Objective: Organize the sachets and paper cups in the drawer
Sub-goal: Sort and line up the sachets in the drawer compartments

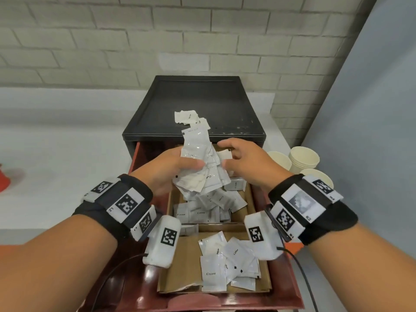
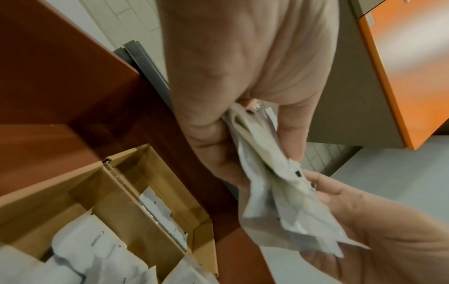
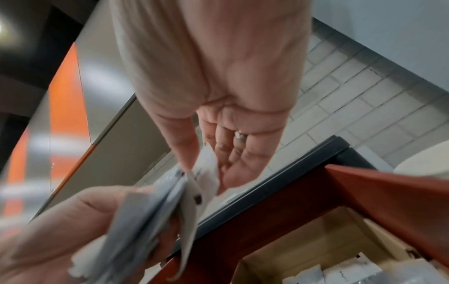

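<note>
Your left hand (image 1: 167, 170) clenches one thick bunch of sachets (image 1: 198, 167), thumb across the front, the stack fanning above and below your fist; the count inside the bunch cannot be told. Your right hand (image 1: 245, 163) sits just beside that grip, fingers loosely curved and spread, thumb tip touching the bunch's right edge; it grasps nothing.

Below the grip lies the open red drawer (image 1: 290, 287) with one cardboard divider tray (image 1: 180, 280) inside. Two compartments show: the one directly under your hands holds a loose heap of sachets (image 1: 213, 206), the one nearer you holds about seven more sachets (image 1: 229, 260), with bare cardboard along its left side. Beyond the grip, two or three sachets (image 1: 189, 118) lie on the black cabinet top (image 1: 157, 109); the rest of that top is open.

To the right of your right hand stand three groups of paper cups (image 1: 304, 157) on the counter, close to the drawer's right wall.
</note>
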